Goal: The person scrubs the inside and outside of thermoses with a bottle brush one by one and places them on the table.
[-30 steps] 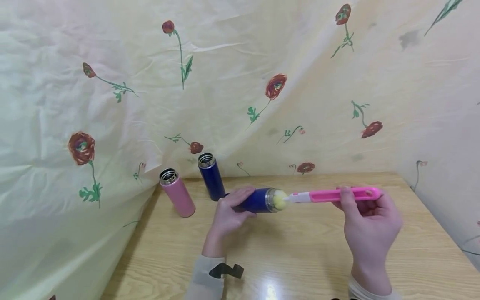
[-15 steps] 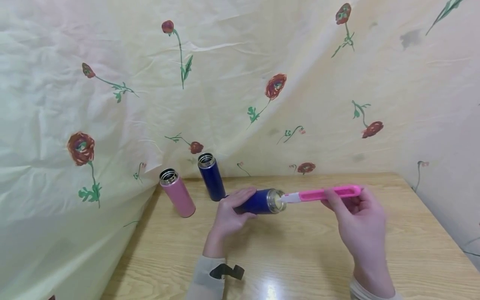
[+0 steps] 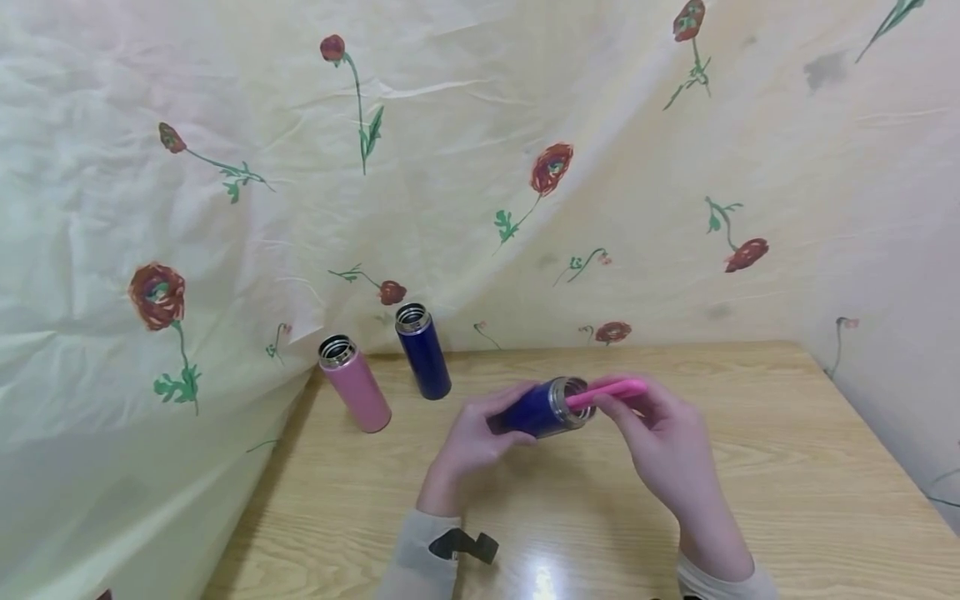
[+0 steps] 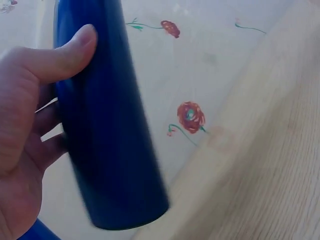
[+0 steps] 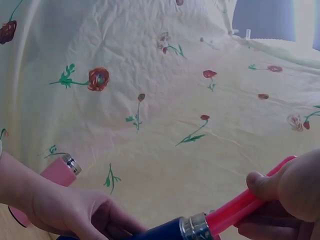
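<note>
My left hand (image 3: 480, 429) grips a dark blue bottle (image 3: 534, 410) round its body, holding it on its side above the table with the steel mouth facing right. The left wrist view shows the thumb and curled fingers round the same bottle (image 4: 112, 150). A pink brush handle (image 3: 611, 390) runs into the mouth, and its head is hidden inside. My right hand (image 3: 663, 437) pinches that handle between thumb and fingers close to the rim. In the right wrist view the handle (image 5: 235, 207) slopes down into the steel neck (image 5: 196, 227).
Behind my left hand, a pink bottle (image 3: 356, 387) and a second blue bottle (image 3: 424, 354) stand upright and uncapped on the wooden table (image 3: 600, 517). Floral cloth (image 3: 450, 192) hangs along the back and left.
My right hand has moved left, pushing the brush into the bottle; its yellow sponge head and white neck have gone out of sight. The held bottle has shifted slightly right and tilted mouth-up.
</note>
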Motion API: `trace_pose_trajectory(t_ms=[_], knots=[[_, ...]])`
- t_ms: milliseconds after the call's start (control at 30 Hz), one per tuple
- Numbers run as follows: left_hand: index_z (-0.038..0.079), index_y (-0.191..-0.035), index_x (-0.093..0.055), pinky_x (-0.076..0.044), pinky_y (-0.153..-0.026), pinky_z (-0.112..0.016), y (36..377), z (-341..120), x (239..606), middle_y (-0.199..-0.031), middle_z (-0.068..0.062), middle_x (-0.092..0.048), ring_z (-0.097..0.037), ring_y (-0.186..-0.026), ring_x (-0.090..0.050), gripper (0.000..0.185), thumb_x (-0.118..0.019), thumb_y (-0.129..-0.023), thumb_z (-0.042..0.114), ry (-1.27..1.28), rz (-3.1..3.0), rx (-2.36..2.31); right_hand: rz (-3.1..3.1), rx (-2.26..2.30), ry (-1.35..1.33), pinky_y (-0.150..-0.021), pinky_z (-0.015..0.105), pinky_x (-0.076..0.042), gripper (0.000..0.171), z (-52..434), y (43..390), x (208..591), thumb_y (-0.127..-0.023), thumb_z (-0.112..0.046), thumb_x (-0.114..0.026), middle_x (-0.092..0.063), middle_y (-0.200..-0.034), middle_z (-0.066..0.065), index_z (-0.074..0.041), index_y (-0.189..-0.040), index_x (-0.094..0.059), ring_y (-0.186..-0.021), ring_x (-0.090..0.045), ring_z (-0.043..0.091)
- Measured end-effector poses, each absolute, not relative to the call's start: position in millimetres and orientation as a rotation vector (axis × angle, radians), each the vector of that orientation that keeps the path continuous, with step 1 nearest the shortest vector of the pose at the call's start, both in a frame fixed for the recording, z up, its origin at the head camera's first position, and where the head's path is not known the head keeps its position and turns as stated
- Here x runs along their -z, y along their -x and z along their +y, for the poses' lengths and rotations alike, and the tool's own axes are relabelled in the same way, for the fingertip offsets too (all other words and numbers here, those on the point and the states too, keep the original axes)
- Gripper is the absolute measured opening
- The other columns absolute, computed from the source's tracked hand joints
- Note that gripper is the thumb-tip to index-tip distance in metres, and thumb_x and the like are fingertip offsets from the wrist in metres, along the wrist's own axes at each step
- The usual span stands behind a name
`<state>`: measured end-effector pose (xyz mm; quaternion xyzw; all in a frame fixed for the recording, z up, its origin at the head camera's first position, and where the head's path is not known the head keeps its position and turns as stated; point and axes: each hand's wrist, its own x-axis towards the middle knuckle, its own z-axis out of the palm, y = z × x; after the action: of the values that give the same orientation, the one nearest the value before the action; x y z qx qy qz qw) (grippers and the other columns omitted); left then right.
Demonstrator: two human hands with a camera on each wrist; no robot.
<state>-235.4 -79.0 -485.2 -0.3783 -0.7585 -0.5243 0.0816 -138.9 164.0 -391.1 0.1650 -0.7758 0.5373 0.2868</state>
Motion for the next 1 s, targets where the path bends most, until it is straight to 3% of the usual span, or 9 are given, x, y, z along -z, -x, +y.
trace_pose_trajectory(t_ms=[233, 467, 700, 1000], knots=[[0.005, -0.148, -0.064, -0.049, -0.115, -0.037, 236.9, -76.3, 489.3, -0.145, -0.009, -0.066, -0.022, -0.133, -0.063, 0.08, -0.098, -0.077, 0.009, 1.212, -2.314, 1.466, -2.013, -1.439, -0.443, -0.082, 0.019, -0.062, 0.017, 164.3, 135.2, 388.9, -0.092, 0.01, -0.077, -0.08, -0.102, 0.007, -0.004, -0.102, -0.076, -0.096, -0.075, 0.01], [0.007, -0.144, -0.068, -0.05, -0.114, -0.036, 234.9, -78.8, 491.6, -0.142, -0.009, -0.068, -0.021, -0.13, -0.066, 0.073, -0.098, -0.077, 0.008, 1.21, -2.353, 1.475, -1.895, -1.575, -0.349, -0.085, 0.024, -0.062, 0.009, 176.1, 128.2, 384.1, -0.096, 0.017, -0.067, -0.079, -0.106, 0.01, 0.01, -0.103, -0.069, -0.095, -0.076, 0.01], [0.01, -0.143, -0.07, -0.051, -0.113, -0.037, 237.3, -83.6, 487.0, -0.14, -0.004, -0.07, -0.018, -0.128, -0.067, 0.072, -0.098, -0.077, 0.009, 1.164, -2.378, 1.501, -1.512, -1.82, -0.503, -0.083, 0.031, -0.063, 0.012, 187.0, 136.6, 384.3, -0.099, 0.022, -0.056, -0.078, -0.106, 0.021, 0.027, -0.109, -0.058, -0.095, -0.079, 0.021], [0.011, -0.146, -0.067, -0.05, -0.114, -0.038, 239.5, -84.5, 490.2, -0.143, -0.006, -0.068, -0.021, -0.13, -0.066, 0.077, -0.1, -0.076, 0.012, 1.197, -2.37, 1.385, -1.336, -1.923, -0.455, -0.079, 0.034, -0.063, 0.014, 192.2, 136.0, 383.0, -0.098, 0.024, -0.056, -0.078, -0.101, 0.025, 0.032, -0.11, -0.056, -0.091, -0.08, 0.026]])
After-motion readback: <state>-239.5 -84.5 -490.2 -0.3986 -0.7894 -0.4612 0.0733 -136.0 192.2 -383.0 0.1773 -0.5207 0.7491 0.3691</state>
